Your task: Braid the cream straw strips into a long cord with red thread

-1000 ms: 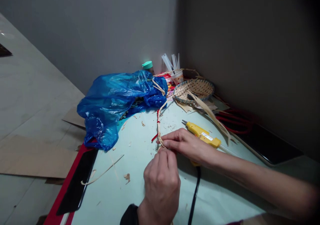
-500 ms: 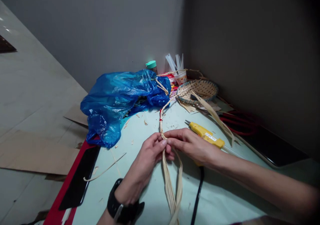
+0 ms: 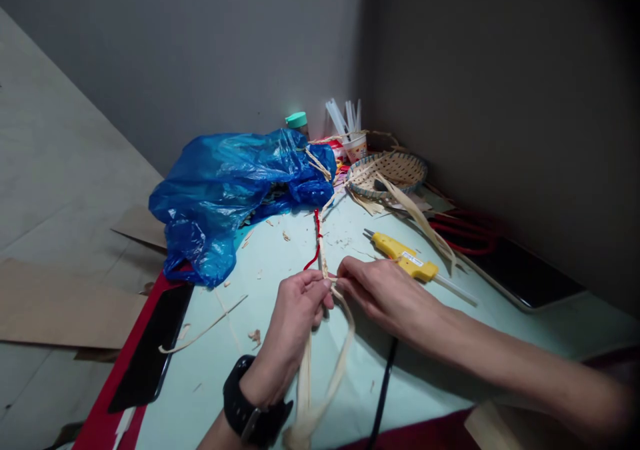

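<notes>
"So, where's the braid [image 3: 323, 253]?"

"The left hand [image 3: 299, 303] pinches its near end; from there it runs to twelve o'clock, loose strands [image 3: 303, 383] hanging toward six. The right hand [image 3: 383, 290], just beside at three, seems to pinch one strand [image 3: 335, 279]."

"Any tip?"

"I'd hold that left pinch firm, tighten evenly, and mind the glue gun [image 3: 400, 255] at two."

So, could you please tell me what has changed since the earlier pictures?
The left hand turned from knuckles-up to thumb-up, pinching the braid; the right hand then drew slightly rightward from it. The blue bag and yellow glue gun stayed put.
</notes>
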Available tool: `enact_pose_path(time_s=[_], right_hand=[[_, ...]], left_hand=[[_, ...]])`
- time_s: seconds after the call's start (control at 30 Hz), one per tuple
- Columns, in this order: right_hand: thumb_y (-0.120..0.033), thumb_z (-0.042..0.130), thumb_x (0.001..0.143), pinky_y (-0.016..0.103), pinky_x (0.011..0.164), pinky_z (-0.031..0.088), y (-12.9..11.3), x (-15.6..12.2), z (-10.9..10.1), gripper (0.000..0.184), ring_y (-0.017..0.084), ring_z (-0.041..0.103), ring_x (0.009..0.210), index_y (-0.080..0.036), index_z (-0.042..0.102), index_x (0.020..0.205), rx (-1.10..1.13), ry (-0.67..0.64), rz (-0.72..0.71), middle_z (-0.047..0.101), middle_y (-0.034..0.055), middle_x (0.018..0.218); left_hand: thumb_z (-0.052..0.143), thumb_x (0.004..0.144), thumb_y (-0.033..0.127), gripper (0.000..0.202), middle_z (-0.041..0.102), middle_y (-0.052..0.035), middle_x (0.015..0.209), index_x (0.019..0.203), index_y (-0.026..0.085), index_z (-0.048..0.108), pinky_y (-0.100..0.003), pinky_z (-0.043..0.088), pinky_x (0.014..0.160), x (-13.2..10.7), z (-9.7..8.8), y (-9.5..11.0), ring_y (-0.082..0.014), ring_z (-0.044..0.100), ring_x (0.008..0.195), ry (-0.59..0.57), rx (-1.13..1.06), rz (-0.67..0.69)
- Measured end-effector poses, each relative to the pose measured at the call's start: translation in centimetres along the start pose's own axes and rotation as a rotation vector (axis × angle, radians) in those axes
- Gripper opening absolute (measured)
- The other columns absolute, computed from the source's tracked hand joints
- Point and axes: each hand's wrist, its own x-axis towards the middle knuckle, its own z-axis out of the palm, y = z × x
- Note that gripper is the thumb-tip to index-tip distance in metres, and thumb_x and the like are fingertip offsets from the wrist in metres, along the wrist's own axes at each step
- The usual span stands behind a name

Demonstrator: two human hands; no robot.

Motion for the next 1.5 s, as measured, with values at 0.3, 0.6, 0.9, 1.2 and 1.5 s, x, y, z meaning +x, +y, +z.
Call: enact_pose_path(time_s=[0.3,0.6,0.9,1.2,1.5], right_hand=[[-0.021,0.041,0.093,0.029,0.059,0.029,-0.5,-1.1,1.9,0.024,0.014,0.050,0.062,-0.016,0.057,0.077,-0.199,0.367,-0.224,0.058,0.0026,0.067],[-0.018,0.044,0.092,0.031,0.063,0.034,-0.5,-1.2,2.2,0.020,0.017,0.047,0.067,-0.014,0.062,0.085,-0.151,0.376,-0.507,0.062,0.0058,0.074],[-0.038,0.051,0.090,0.027,0.066,0.040,0.3,0.0,-0.2,0.029,0.015,0.059,0.073,-0.018,0.055,0.111,0.380,0.055,-0.014,0.066,0.0019,0.082],[-0.045,0.044,0.094,0.028,0.068,0.037,0.7,-0.4,-0.7,0.040,0.017,0.055,0.079,-0.020,0.053,0.124,0.239,-0.010,-0.070,0.065,0.0039,0.089],[-0.041,0.044,0.095,0.024,0.060,0.033,0.5,-0.8,-1.6,0.032,0.013,0.053,0.065,-0.019,0.067,0.096,0.189,-0.010,-0.100,0.063,0.0013,0.072]], left_hand=[[0.063,0.077,0.029,0.017,0.032,0.0090,0.045,0.074,0.013,0.060,-0.018,0.012,0.039,-0.3,0.5,-0.5,-0.0027,0.023,0.040,0.031,-0.148,-0.048],[0.070,0.072,0.025,0.017,0.038,0.0065,0.056,0.080,0.010,0.065,-0.015,0.015,0.040,-0.6,-0.1,0.3,-0.0014,0.024,0.045,-0.032,-0.405,-0.036],[0.067,0.076,0.024,0.017,0.049,0.0017,0.067,0.087,0.010,0.065,-0.018,0.015,0.042,-0.4,-0.2,0.4,-0.0016,0.024,0.047,-0.058,-0.349,-0.017],[0.062,0.083,0.024,0.020,0.052,0.0026,0.067,0.096,0.012,0.055,-0.018,0.017,0.044,-0.7,0.0,0.2,-0.0021,0.026,0.047,-0.026,-0.266,-0.020],[0.068,0.077,0.029,0.024,0.053,0.0039,0.063,0.090,0.013,0.056,-0.016,0.015,0.042,-0.5,-0.3,0.1,-0.0004,0.022,0.044,0.047,-0.231,-0.116]])
